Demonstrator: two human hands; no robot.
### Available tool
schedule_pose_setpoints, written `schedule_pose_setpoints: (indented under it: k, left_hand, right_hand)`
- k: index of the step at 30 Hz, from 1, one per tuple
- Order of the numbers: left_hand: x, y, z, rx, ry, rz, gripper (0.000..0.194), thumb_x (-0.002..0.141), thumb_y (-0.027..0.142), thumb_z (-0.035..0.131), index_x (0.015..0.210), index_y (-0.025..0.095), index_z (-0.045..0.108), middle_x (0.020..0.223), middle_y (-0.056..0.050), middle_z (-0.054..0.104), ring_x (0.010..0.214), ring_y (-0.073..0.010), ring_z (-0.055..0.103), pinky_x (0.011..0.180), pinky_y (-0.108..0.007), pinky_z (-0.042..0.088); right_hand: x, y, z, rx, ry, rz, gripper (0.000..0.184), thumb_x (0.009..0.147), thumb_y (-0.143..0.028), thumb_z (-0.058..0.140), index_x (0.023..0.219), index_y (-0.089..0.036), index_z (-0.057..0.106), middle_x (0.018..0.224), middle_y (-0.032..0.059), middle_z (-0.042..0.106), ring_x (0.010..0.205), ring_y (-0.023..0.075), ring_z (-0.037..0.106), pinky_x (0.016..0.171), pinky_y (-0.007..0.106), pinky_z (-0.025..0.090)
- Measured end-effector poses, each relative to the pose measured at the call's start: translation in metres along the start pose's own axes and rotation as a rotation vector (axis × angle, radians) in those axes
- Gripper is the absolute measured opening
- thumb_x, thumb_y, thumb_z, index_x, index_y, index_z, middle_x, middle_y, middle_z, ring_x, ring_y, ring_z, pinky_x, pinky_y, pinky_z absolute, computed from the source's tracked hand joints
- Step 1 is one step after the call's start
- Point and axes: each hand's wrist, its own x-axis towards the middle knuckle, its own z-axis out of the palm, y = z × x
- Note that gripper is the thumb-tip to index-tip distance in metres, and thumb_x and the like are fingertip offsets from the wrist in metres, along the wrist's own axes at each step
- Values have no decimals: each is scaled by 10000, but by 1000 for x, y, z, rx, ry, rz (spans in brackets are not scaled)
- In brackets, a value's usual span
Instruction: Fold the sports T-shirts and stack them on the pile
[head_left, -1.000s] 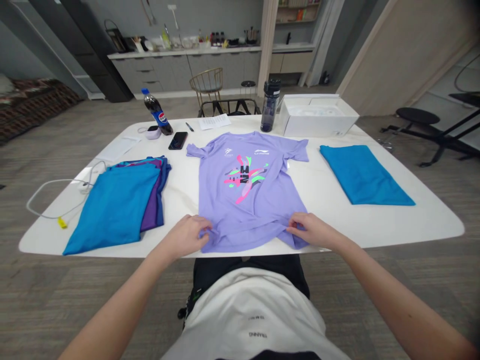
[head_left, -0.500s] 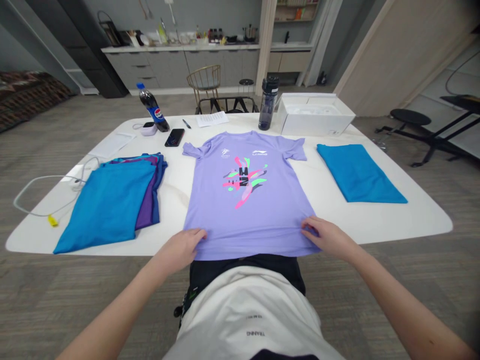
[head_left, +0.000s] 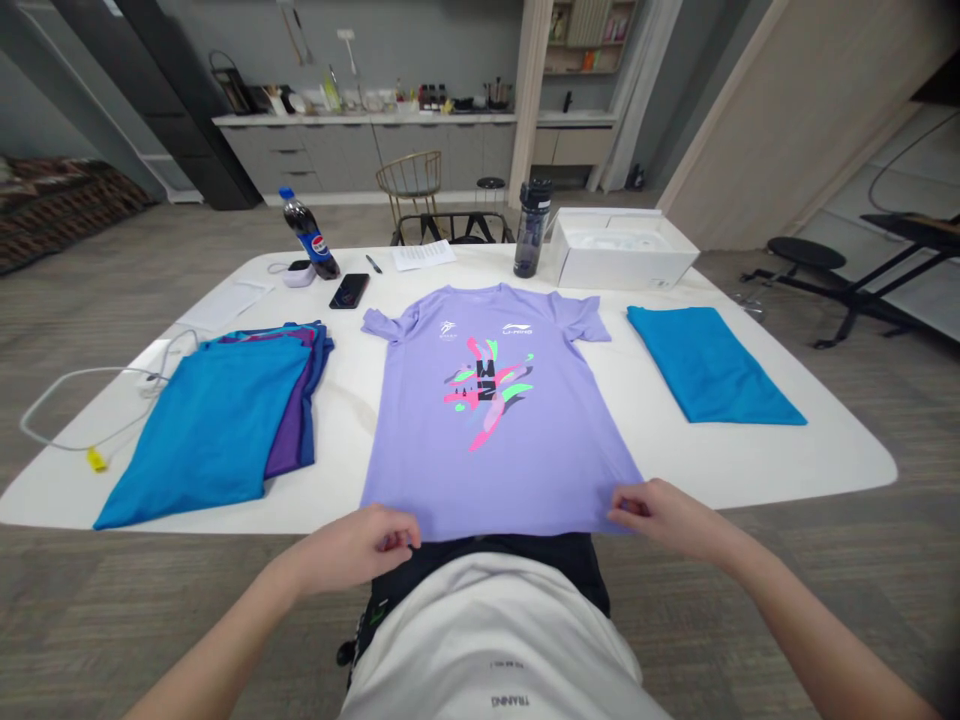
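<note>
A lilac T-shirt (head_left: 487, 420) with a pink, green and black print lies flat, front up, in the middle of the white table (head_left: 757, 470). Its hem hangs just over the near edge. My left hand (head_left: 360, 548) pinches the hem's left corner. My right hand (head_left: 660, 512) pinches the right corner. Both hands are closed on the fabric, just off the table's edge.
A stack of blue and purple shirts (head_left: 225, 415) lies at the left, a folded blue shirt (head_left: 709, 365) at the right. At the back stand a cola bottle (head_left: 306, 234), a phone (head_left: 349, 291), a dark bottle (head_left: 529, 228) and a white box (head_left: 622, 250). A white cable (head_left: 82, 400) trails off at the left.
Both hands pulled the bunched hem toward me and apart. The shirt now lies smooth and stretched, with the hem drawn to the table's near edge.
</note>
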Motion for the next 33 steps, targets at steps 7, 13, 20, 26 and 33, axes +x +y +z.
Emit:
schedule_pose_setpoints:
  k: [7, 13, 20, 26, 33]
  left_hand:
    - [92, -20, -24, 443, 634, -1, 382, 1028, 390, 446, 1357, 235, 562, 1410, -127, 576, 1290, -291, 545, 1069, -466, 448]
    - [109, -37, -38, 560, 691, -178, 408, 1034, 456, 422, 1374, 264, 537, 1311, -118, 629, 1161, -302, 600, 983, -459, 469]
    - [195, -97, -203, 456, 947, -388, 512, 975, 373, 453, 1431, 143, 500, 1395, -179, 578, 1256, -322, 568, 1089, -443, 411]
    - [294, -135, -295, 416, 639, -560, 609, 934, 626, 466, 1276, 159, 654, 1354, -204, 621, 1275, -402, 542, 1091, -571, 362]
    - [344, -148, -301, 324, 566, -630, 379, 992, 376, 417, 1204, 144, 628, 1315, -227, 630, 1246, -392, 573, 997, -527, 439]
  right_hand:
    - [90, -8, -9, -190, 468, -163, 316, 1003, -433, 509, 1203, -241, 661, 1289, 133, 641, 1181, 323, 606, 1004, 502, 482]
    - [117, 3, -17, -218, 526, -67, 347, 1033, -474, 439, 1235, -262, 626, 1169, 107, 661, 1067, 303, 653, 912, 461, 530]
    - [233, 34, -118, -152, 694, 9, 346, 986, -456, 470, 1109, -217, 689, 1110, 115, 668, 993, 291, 649, 907, 435, 519]
    - [356, 75, -197, -211, 749, 230, 503, 931, -501, 513, 1289, -185, 672, 1333, 183, 592, 1256, 389, 512, 1046, 567, 426]
    - [407, 93, -198, -329, 573, 310, 461, 943, -556, 490, 1155, -202, 696, 1246, 186, 612, 1215, 399, 539, 975, 610, 451]
